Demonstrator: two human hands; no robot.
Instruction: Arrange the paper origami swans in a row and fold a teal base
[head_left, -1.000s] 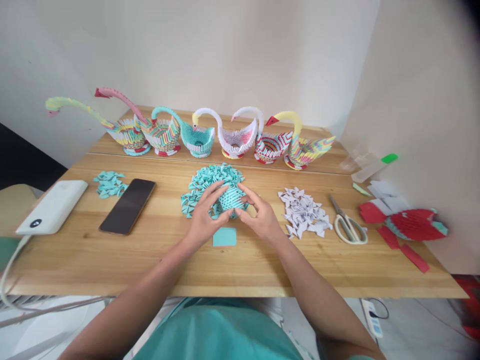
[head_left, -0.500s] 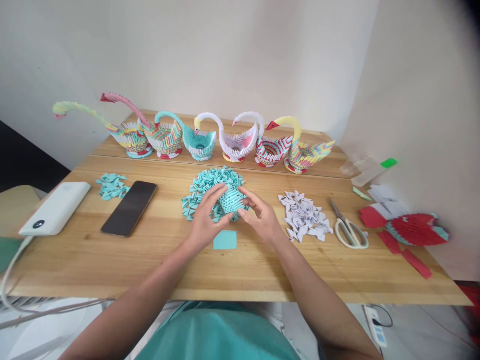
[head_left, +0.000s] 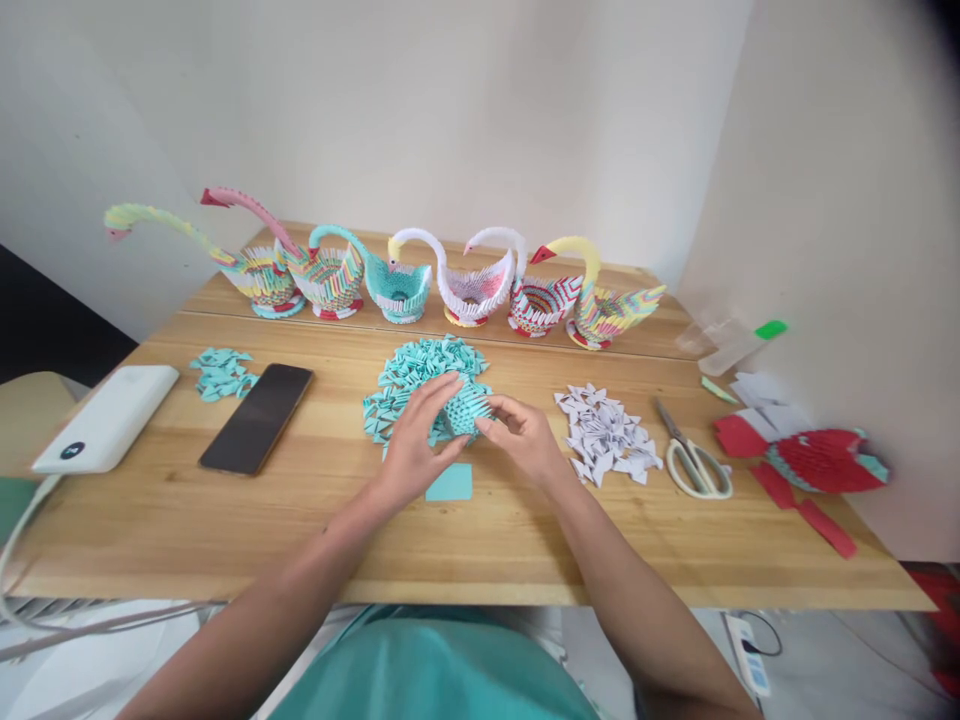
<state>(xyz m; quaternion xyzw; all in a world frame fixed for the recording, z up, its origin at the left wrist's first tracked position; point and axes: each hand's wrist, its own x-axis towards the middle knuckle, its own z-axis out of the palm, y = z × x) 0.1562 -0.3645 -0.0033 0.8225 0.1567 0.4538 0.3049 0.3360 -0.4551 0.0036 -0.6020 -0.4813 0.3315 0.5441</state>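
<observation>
Between my two hands is a turquoise assembly of folded paper pieces (head_left: 461,408), held just over a heap of loose turquoise paper triangles (head_left: 427,362). My left hand (head_left: 420,440) curves round its left side, fingers over the top and thumb below. At its right edge, my right hand (head_left: 517,430) pinches with thumb and forefinger; any single piece in that pinch is too small to make out. A flat turquoise paper rectangle (head_left: 448,482) lies on the table below the hands.
Several folded-paper swans (head_left: 401,290) line the back of the wooden table (head_left: 315,540). To the left are a small turquoise pile (head_left: 223,374), a phone (head_left: 257,418) and a white power bank (head_left: 109,418). White paper triangles (head_left: 607,435), scissors (head_left: 694,455) and a red paper model (head_left: 829,460) lie right.
The paper assembly has turned slightly between my hands. My right fingers, more spread before, have drawn together at its right edge.
</observation>
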